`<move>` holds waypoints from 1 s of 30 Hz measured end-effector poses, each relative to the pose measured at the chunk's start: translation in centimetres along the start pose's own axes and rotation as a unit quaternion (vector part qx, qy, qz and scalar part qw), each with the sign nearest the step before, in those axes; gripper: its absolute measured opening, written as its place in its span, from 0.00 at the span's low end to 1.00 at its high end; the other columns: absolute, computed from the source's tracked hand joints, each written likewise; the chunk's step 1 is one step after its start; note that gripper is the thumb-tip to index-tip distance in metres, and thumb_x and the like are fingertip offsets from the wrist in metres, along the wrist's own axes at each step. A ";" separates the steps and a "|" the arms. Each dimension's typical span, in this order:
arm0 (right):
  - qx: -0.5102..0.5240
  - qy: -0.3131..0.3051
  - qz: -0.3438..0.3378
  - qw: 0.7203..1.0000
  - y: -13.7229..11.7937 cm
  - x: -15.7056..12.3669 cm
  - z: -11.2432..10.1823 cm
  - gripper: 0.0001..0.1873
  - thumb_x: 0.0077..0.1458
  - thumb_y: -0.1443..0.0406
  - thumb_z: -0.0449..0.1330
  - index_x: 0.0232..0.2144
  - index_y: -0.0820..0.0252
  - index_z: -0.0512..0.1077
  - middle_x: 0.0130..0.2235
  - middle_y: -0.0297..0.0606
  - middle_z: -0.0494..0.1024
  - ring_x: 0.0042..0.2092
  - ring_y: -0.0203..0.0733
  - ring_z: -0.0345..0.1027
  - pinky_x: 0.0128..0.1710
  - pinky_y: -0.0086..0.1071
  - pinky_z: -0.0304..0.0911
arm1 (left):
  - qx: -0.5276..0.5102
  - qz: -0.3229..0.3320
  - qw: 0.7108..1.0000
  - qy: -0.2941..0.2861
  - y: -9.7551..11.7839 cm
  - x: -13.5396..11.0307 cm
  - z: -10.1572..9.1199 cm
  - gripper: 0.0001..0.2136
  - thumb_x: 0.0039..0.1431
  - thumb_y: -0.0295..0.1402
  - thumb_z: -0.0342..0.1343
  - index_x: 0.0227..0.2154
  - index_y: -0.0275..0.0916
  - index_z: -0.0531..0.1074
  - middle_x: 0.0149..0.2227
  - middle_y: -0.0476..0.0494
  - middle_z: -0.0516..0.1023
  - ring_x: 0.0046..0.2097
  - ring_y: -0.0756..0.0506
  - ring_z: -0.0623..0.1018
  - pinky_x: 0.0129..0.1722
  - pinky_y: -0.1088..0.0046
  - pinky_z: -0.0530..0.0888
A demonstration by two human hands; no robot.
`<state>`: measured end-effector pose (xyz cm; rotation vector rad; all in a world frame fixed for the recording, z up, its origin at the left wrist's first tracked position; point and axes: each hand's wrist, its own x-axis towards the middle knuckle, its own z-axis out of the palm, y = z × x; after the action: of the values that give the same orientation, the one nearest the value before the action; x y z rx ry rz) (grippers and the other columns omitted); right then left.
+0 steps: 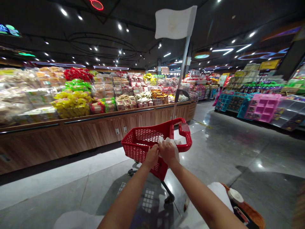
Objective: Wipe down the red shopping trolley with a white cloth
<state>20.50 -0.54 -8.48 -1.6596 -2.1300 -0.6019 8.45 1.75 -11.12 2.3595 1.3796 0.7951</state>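
A white tissue (172, 143) sits bunched at the top edge of a red shopping cart (140, 149). The right hand (168, 153) curls its fingers down and holds it. The left hand (152, 156) is just beside it, fingers bent, but I cannot tell if they have hold. A white flag (175, 22) stands up from the cart. Past it, a long wooden counter (95, 133) holds bags of food (76, 105).

Left grip (152, 156) and right grip (168, 152) on white tissue (175, 147) above a red shopping cart (140, 143); wood-fronted snack display (71, 136) to the left.
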 end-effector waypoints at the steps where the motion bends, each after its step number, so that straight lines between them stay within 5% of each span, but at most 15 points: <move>1: 0.003 -0.010 -0.012 1.000 0.6 -0.1 -0.5 0.14 0.64 0.65 0.48 0.47 0.60 0.70 0.41 0.48 0.74 0.40 0.48 0.66 0.43 0.42 0.59 | 0.010 0.012 1.000 -0.007 -0.4 -0.1 -0.2 0.20 0.66 0.30 0.37 0.57 0.41 0.64 0.59 0.40 0.70 0.61 0.45 0.67 0.65 0.55 0.56; 7: 0.002 -0.083 -0.031 0.996 7.8 -1.7 -3.6 0.29 0.60 0.54 0.55 0.61 0.56 0.61 0.48 0.48 0.73 0.49 0.52 0.65 0.51 0.44 0.54 | 0.150 -0.080 0.985 -0.026 -7.4 -1.6 -3.0 0.23 0.66 0.38 0.41 0.61 0.38 0.60 0.64 0.35 0.61 0.67 0.37 0.56 0.63 0.47 0.56; 11: -0.012 -0.135 -0.097 0.986 11.0 -2.0 -3.9 0.32 0.56 0.63 0.56 0.63 0.57 0.57 0.58 0.52 0.65 0.56 0.55 0.61 0.52 0.45 0.55 | 0.197 -0.092 0.976 -0.022 -11.2 -3.8 -3.7 0.23 0.65 0.39 0.43 0.62 0.43 0.60 0.65 0.38 0.61 0.67 0.34 0.56 0.62 0.44 0.56; 15: -0.013 -0.177 -0.121 0.977 9.9 -1.0 -2.7 0.30 0.59 0.73 0.48 0.64 0.58 0.55 0.52 0.51 0.72 0.48 0.48 0.68 0.46 0.38 0.62 | 0.190 -0.067 0.980 0.005 -11.2 -5.1 -2.4 0.25 0.64 0.40 0.45 0.64 0.43 0.57 0.65 0.39 0.60 0.67 0.34 0.55 0.63 0.48 0.56; 24: -0.007 -0.180 -0.086 0.980 0.5 1.0 0.3 0.15 0.63 0.71 0.47 0.47 0.59 0.69 0.38 0.45 0.78 0.37 0.44 0.76 0.35 0.33 0.65 | 0.208 -0.096 0.973 0.017 -10.3 -5.8 -2.1 0.27 0.63 0.41 0.48 0.64 0.45 0.55 0.64 0.38 0.62 0.66 0.32 0.57 0.62 0.47 0.57; 27: -0.003 -0.175 -0.085 0.981 2.0 0.6 -0.9 0.13 0.62 0.71 0.50 0.46 0.60 0.71 0.37 0.45 0.78 0.36 0.44 0.75 0.37 0.35 0.64 | 0.239 -0.086 0.967 -0.007 -10.3 -6.4 -3.2 0.29 0.63 0.39 0.49 0.65 0.45 0.52 0.63 0.38 0.64 0.65 0.34 0.60 0.63 0.48 0.56; 30: -0.008 -0.169 -0.081 0.982 6.1 0.4 -3.1 0.09 0.59 0.65 0.56 0.40 0.62 0.74 0.39 0.48 0.78 0.42 0.48 0.74 0.45 0.41 0.63 | 0.258 -0.076 0.963 -0.018 -10.2 -6.9 -3.7 0.30 0.62 0.37 0.51 0.66 0.46 0.50 0.63 0.40 0.65 0.64 0.36 0.62 0.63 0.50 0.56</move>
<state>26.49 -0.60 -5.09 -1.7099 -2.5243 -0.4031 -3.59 0.70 -15.47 2.5674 1.9099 0.3761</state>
